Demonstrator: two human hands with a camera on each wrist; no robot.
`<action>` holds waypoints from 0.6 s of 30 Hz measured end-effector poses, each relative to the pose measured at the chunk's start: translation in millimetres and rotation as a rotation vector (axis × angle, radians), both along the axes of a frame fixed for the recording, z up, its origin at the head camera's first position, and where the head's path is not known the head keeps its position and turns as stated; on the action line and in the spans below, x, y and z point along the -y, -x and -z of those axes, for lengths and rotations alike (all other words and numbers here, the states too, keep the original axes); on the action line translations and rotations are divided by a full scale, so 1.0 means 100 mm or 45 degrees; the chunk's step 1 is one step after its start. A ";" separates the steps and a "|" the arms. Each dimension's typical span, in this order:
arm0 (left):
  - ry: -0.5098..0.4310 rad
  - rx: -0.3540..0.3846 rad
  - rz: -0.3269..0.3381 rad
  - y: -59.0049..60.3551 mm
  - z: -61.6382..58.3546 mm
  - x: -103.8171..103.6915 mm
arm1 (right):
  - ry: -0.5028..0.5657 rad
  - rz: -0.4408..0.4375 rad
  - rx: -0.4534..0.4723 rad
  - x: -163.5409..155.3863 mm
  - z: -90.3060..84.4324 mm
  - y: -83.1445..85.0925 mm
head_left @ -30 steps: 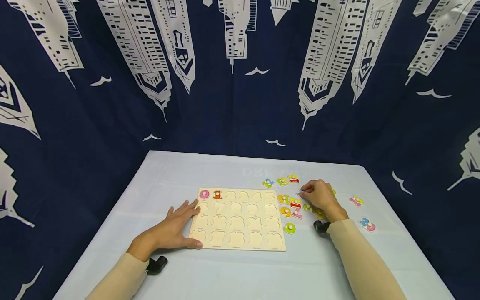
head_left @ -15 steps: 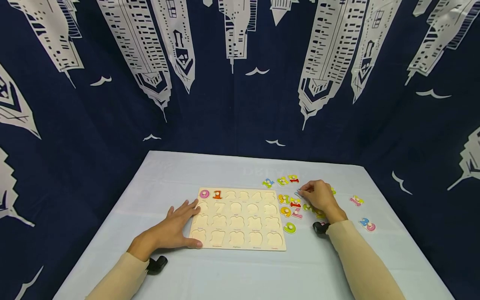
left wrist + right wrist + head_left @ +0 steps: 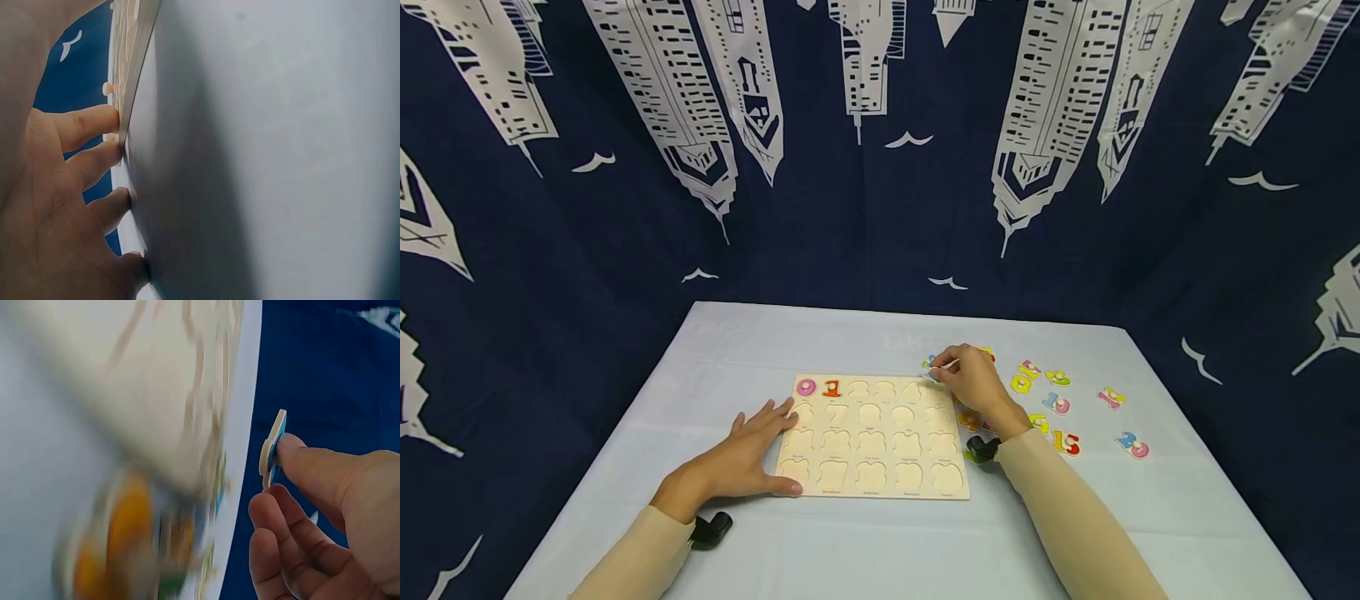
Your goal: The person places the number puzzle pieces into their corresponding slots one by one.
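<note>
A pale wooden number puzzle board (image 3: 853,423) lies on the white table. In its top row sit a pink 0 (image 3: 806,387) and a red 1 (image 3: 832,389); the other recesses I can see are bare. My left hand (image 3: 737,458) rests at the board's left edge with fingers spread, and in the left wrist view its fingertips touch that edge. Over the board's top right corner, my right hand (image 3: 976,383) pinches a blue number piece (image 3: 273,450) between thumb and fingers. That piece is edge-on in the right wrist view, so its digit cannot be read.
Several loose number pieces lie right of the board, among them a blue-and-pink 20 (image 3: 1132,445), a 15 (image 3: 1065,442), a yellow 8 (image 3: 1020,383) and a pink-and-yellow piece (image 3: 1111,397). My right hand and forearm hide others. A dark blue printed cloth (image 3: 865,233) hangs behind the table.
My right hand has lifted the blue number piece from among the loose pieces and moved left to the board's top right corner. The left hand stays on the board's left edge.
</note>
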State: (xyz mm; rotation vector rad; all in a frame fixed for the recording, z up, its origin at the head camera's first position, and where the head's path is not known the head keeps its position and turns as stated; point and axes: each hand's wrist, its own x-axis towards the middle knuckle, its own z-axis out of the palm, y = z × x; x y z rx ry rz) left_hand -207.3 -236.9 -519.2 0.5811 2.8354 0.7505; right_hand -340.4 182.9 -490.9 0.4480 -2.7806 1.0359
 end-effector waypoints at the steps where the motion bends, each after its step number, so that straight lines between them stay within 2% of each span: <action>1: -0.002 0.003 -0.001 0.00 0.00 0.00 | 0.008 -0.028 0.001 0.08 0.01 0.00; 10: -0.017 0.008 0.011 0.01 -0.01 0.00 | 0.024 -0.182 0.067 0.77 0.07 -0.01; 18: -0.021 0.023 0.003 0.00 -0.02 -0.01 | -0.017 -0.255 0.088 1.09 0.15 -0.03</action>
